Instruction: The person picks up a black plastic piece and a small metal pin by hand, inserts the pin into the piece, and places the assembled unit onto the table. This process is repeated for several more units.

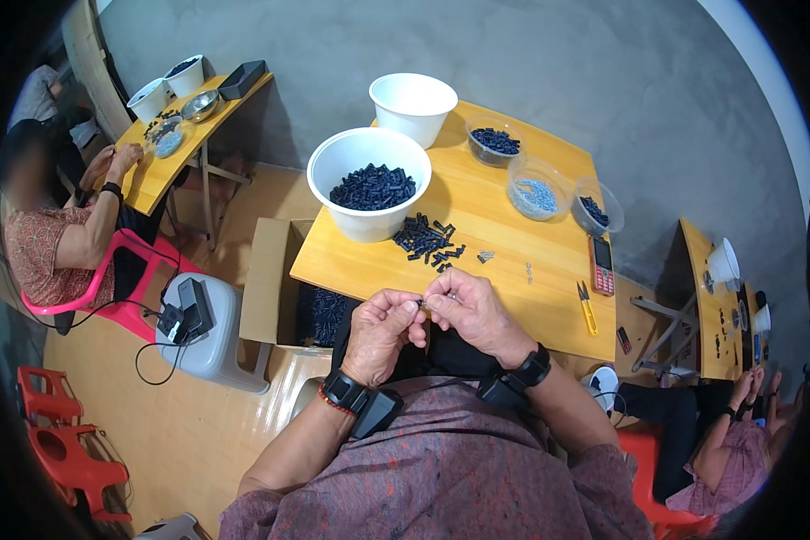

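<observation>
With my left fingers (409, 308) and right fingers (443, 303) pinching a small dark piece (420, 303) over the worktop's (549, 310) near edge, I'd best hold it straight, grip light.

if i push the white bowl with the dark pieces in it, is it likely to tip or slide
The white bowl would probably slide if pushed low, since it stands upright on the table. A higher push may tip it more readily, as it narrows downward. The heaped dark pieces inside likely add weight and could shift.
</observation>
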The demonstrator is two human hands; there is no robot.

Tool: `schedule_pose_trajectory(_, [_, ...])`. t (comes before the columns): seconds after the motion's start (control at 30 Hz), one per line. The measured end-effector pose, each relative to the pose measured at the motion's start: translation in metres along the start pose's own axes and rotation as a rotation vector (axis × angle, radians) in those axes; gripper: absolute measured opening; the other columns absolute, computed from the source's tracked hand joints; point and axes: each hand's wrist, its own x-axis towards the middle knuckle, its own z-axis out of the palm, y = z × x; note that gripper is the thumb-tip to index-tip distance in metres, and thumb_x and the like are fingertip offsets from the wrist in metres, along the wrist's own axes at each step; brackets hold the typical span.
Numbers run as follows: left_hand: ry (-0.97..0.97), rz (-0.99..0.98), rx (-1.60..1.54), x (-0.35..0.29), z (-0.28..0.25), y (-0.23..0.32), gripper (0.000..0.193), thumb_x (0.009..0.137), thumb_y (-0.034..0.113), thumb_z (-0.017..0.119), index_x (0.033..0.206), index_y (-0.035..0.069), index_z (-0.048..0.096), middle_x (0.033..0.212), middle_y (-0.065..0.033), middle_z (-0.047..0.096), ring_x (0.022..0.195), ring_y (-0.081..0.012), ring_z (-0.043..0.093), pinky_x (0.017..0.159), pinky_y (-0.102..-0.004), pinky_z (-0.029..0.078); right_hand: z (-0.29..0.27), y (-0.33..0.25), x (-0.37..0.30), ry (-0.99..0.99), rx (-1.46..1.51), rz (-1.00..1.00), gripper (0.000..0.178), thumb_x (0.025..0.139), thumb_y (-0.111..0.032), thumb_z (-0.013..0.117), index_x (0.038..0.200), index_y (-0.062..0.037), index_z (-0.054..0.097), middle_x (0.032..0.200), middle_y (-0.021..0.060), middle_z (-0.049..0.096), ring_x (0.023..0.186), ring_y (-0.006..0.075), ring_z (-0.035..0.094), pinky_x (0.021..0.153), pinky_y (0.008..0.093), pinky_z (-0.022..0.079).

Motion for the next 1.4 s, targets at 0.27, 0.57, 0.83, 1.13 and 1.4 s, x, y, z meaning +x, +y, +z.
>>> schedule_pose_trajectory(0.27, [0.002,-0.014,0.158,-0.001,0.003,0.000,0.014,0.094,0.009,0.064,0.105,0.000,0.061,0.085,-0.0095,0.067,0.065,-0.0149,0.066,0.059,-0.0281,0.059,-0.005,-0.002,0.001,0.006,-0.052,0.030,0.011,0.095,-0.009,0.060,0.095,0.0020,0.060,0.077,0.0022,0.062,0.066,0.0066,0.058,0.057,0.0220,0.049])
schedule_pose_trajectory(0.57, [0.025,0.009,0.152,-0.001,0.005,-0.001,0.014,0.094,0.008,0.063,0.104,0.000,0.057,0.085,-0.0107,0.068,0.065,-0.0166,0.067,0.060,-0.0288,0.059,0.008,-0.001,-0.003,0.105,-0.058,-0.019,0.010,0.093,-0.006,0.061,0.097,0.0033,0.060,0.079,0.0048,0.065,0.069,0.0077,0.064,0.059,0.0220,0.051])
schedule_pose_trajectory(0.83, [0.038,0.003,0.170,-0.001,0.005,-0.002,0.012,0.094,0.007,0.062,0.101,-0.001,0.056,0.084,-0.0112,0.068,0.065,-0.0164,0.067,0.060,-0.0285,0.059,0.007,0.004,-0.009,0.137,0.007,-0.064,0.007,0.093,-0.003,0.063,0.097,0.0025,0.061,0.081,0.0044,0.065,0.071,0.0078,0.064,0.063,0.0226,0.053])
schedule_pose_trajectory(1.13, [-0.001,0.022,0.180,-0.002,0.000,-0.008,0.009,0.095,0.005,0.061,0.099,-0.001,0.055,0.084,-0.0121,0.067,0.065,-0.0168,0.067,0.060,-0.0293,0.059,0.007,0.012,-0.017,0.054,-0.035,-0.176,0.005,0.091,-0.002,0.065,0.088,0.0023,0.066,0.085,0.0052,0.065,0.073,0.0083,0.063,0.065,0.0236,0.052])
schedule_pose_trajectory(1.4, [0.031,0.024,0.178,-0.001,0.005,-0.001,0.011,0.095,0.007,0.061,0.101,0.000,0.056,0.084,-0.0100,0.067,0.065,-0.0160,0.067,0.060,-0.0299,0.059,-0.055,0.010,0.002,0.467,-0.424,-0.176,0.006,0.087,-0.001,0.066,0.090,0.0040,0.066,0.079,0.0084,0.062,0.075,0.0161,0.064,0.066,0.0285,0.050])
